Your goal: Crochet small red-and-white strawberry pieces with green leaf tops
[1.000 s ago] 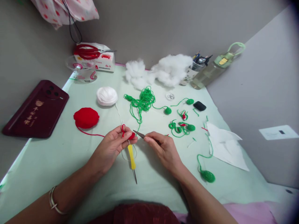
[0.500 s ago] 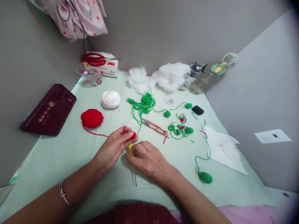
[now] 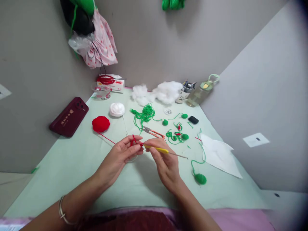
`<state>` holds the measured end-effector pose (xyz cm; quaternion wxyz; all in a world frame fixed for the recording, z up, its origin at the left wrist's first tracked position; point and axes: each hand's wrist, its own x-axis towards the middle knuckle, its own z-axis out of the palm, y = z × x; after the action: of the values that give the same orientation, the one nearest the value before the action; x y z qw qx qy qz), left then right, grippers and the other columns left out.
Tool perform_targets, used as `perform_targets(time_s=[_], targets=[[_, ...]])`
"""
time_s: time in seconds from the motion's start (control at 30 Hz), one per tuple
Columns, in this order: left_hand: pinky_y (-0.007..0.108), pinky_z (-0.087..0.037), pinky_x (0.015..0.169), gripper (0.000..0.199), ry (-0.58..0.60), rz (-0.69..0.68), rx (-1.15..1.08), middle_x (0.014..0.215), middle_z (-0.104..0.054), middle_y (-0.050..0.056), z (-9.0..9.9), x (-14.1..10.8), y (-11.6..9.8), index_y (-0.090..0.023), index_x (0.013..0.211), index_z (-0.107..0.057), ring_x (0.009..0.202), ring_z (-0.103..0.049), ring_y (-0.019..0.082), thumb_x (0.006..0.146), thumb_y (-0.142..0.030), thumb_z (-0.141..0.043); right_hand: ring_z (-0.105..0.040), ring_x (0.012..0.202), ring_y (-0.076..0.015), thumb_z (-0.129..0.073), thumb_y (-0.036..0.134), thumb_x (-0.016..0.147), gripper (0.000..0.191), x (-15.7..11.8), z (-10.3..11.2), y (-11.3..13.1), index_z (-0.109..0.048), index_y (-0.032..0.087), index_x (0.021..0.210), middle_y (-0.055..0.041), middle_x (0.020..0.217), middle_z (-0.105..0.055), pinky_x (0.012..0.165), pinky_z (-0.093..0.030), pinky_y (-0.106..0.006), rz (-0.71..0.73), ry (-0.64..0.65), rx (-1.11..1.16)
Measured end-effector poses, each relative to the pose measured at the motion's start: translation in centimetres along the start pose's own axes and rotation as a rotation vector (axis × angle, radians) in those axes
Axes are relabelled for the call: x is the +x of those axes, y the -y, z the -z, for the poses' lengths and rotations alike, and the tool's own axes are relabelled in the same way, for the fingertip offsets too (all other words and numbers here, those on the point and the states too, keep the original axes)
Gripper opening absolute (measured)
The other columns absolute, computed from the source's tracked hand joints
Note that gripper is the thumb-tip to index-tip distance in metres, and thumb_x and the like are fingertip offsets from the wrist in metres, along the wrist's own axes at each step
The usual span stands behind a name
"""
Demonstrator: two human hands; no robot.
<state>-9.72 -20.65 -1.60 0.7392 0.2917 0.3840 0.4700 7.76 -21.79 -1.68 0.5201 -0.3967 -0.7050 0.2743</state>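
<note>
My left hand (image 3: 123, 150) pinches a small piece of red crochet work (image 3: 141, 144), with red yarn looped over its fingers. That yarn runs back to a red yarn ball (image 3: 101, 124) on the left. In my right hand (image 3: 166, 160) is a crochet hook (image 3: 158, 149) with a yellow grip; its near end touches the red piece and its metal shaft points out to the right. White yarn trails from a white yarn ball (image 3: 117, 109) down behind my left hand. Orange-handled thread snips (image 3: 154, 132) lie just beyond my hands.
Tangled green yarn (image 3: 145, 114), small green crocheted pieces (image 3: 200, 179) and white stuffing (image 3: 167, 92) lie on the table. A maroon phone (image 3: 69, 117) leans at left. A green bottle (image 3: 203, 91), pen cup (image 3: 184, 94) and white paper (image 3: 216, 154) are on the right.
My right hand has turned the crochet hook from pointing down toward me to lying sideways, its shaft to the right. The head view has tilted up, showing more wall.
</note>
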Motion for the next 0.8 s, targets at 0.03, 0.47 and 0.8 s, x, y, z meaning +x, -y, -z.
perform_targets(time_s=[0.03, 0.47, 0.8], targets=[[0.027, -0.054, 0.09, 0.026, -0.003, -0.016, 0.032, 0.098, -0.078, 0.002, -0.4, -0.7, 0.1, -0.022, 0.106, -0.079, 0.088, -0.071, 0.015, 0.082, -0.028, -0.087, -0.073, 0.089, -0.0178, -0.056, 0.023, 0.104, 0.02, -0.4, 0.0, 0.4, -0.075, 0.026, 0.11, -0.0047, 0.1, -0.077, 0.084, -0.06, -0.035, -0.047, -0.034, 0.053], [0.034, -0.056, 0.087, 0.041, -0.018, -0.24, 0.22, 0.093, -0.076, 0.003, -4.4, -7.3, 1.6, -0.022, 0.12, -0.073, 0.085, -0.073, 0.021, 0.083, -0.032, -0.086, -0.07, 0.071, -0.0174, -0.059, 0.037, 0.102, 0.023, -5.7, 0.4, 4.7, -0.077, 0.024, 0.101, -0.0047, 0.088, -0.076, 0.07, -0.062, -0.032, -0.154, -0.256, 0.261], [0.032, -0.054, 0.09, 0.045, -0.027, -0.236, 0.228, 0.094, -0.073, 0.002, -3.8, -7.7, 2.1, -0.023, 0.125, -0.072, 0.088, -0.069, 0.019, 0.083, -0.031, -0.086, -0.07, 0.085, -0.0188, -0.06, 0.031, 0.102, 0.019, -6.3, -0.6, 4.8, -0.079, 0.026, 0.104, -0.005, 0.095, -0.071, 0.074, -0.061, -0.033, -0.067, -0.233, 0.279]])
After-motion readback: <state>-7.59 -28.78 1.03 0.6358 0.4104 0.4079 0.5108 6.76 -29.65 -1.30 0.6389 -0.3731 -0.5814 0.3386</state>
